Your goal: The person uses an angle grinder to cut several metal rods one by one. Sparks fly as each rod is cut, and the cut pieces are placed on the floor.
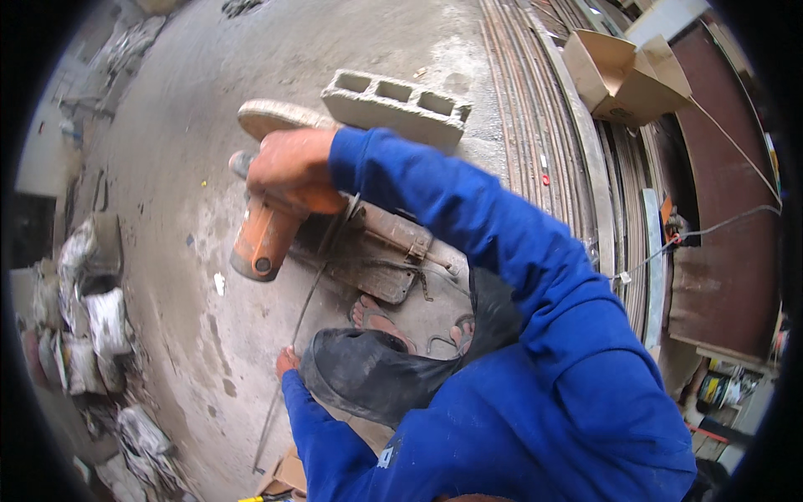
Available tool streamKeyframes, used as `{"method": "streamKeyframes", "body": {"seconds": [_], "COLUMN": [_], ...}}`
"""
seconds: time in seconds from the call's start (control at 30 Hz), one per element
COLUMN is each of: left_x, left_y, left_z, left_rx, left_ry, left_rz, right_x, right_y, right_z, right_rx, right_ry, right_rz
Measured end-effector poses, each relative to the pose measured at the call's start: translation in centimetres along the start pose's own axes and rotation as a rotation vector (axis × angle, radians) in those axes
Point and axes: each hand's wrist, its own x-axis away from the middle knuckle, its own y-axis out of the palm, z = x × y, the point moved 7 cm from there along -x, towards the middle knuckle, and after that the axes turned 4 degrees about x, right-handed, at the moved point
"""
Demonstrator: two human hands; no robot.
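item: cut-off saw [263,238], orange motor body, standing on the concrete floor [180,201]; landmark for all places below.

item: round blade guard [276,115], pale and dusty, at the far end of the saw.

item: right hand [288,163], blue sleeve, clamped on the handle at the top of the saw, knuckles up, the forearm crossing above the saw's right part.

item: thin metal rod [309,298], long and dark, running from the saw's metal base [381,280] toward the near left of the saw, its near end bent. whether the rod is gripped in the saw's vise cannot be made out for certain beneath the arm.

item: left hand [287,361], blue sleeve, on the near side of the saw, fingers closed together on the rod, just beside a dark-trousered knee [335,368].

item: sandalled foot [372,316], one of two, on the near side of the saw's base.

item: hollow concrete block [393,117], grey, three openings showing, just beyond the saw.

item: long metal bars [535,125], in a bundle, right of the saw; an open cardboard box [623,79] above them.

item: brown panel [723,209], far right of the saw.

item: sacks [104,322], pale, heaped well left of the saw.
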Motion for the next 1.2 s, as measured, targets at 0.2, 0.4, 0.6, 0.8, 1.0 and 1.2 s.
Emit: {"method": "streamKeyframes", "body": {"seconds": [0.2, 0.4, 0.6, 0.8, 1.0, 1.2], "left_x": [-0.4, 0.2, 0.9, 2.0, 2.4, 1.9], "left_y": [1.4, 1.0, 0.2, -0.9, -1.5, -1.0], "left_z": [3.3, 8.6, 11.6, 14.0, 15.5, 15.7], "left_rx": [0.039, 0.103, 0.125, 0.143, 0.102, 0.129], "left_ry": [-0.006, 0.015, 0.035, 0.044, 0.061, 0.081], "left_rz": [-0.029, -0.056, -0.068, -0.081, -0.065, -0.072], "right_x": [1.0, 3.0, 4.0, 5.2, 5.8, 5.4], "right_y": [2.2, 3.3, 4.0, 4.5, 4.0, 5.0], "right_z": [0.0, 2.6, 2.7, 3.0, 2.4, 3.0], "right_rx": [0.100, -0.683, -0.711, -0.866, -0.800, -0.923], "right_ry": [-0.086, 0.296, 0.322, 0.381, 0.320, 0.360], "right_rz": [0.085, 0.222, 0.210, 0.220, 0.182, 0.181]}}
